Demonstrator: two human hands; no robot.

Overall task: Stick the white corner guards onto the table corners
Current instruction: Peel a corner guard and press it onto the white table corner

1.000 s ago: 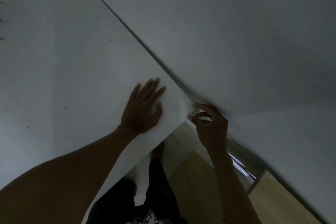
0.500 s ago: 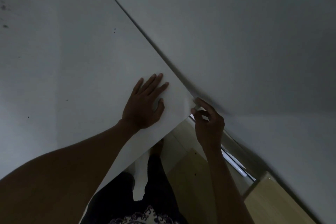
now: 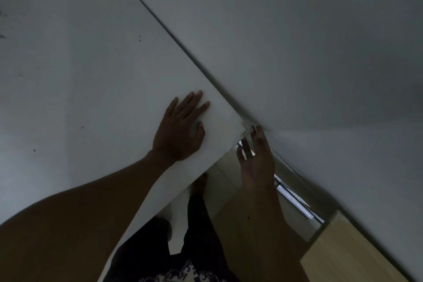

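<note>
Below, we look down on a white desk [image 3: 91, 64] whose near corner points toward the lower right, close against a pale wall [image 3: 309, 41]. Our left hand [image 3: 178, 130] lies palm down on the desk top, fingers spread and extended toward the wall, thumb splayed to the side; it grips nothing. Just to the right of that hand, at the very tip of the desk corner, sits the white corner guard [image 3: 246, 128], a small pale piece seated against the corner; the dim light leaves its exact outline hard to read. Our right hand [image 3: 257, 160] is raised beside the corner, just below and to the right of the guard, with the fingers straight and loosely parted rather than curled. The tip of its longest finger reaches the guard or comes just beside it; we cannot tell whether it actually touches. Neither hand is closed around the guard. The two hands are near each other but apart, separated by the desk's corner edge. Beneath the right hand we see a wood-toned floor [image 3: 240, 224] and, further down and to the right of that hand, a thin pale strip [image 3: 295, 204] lying along the base of the wall. Between the forearms, below both hands, dark patterned clothing [image 3: 178, 265] and a bare foot [image 3: 200, 184] are visible.
</note>
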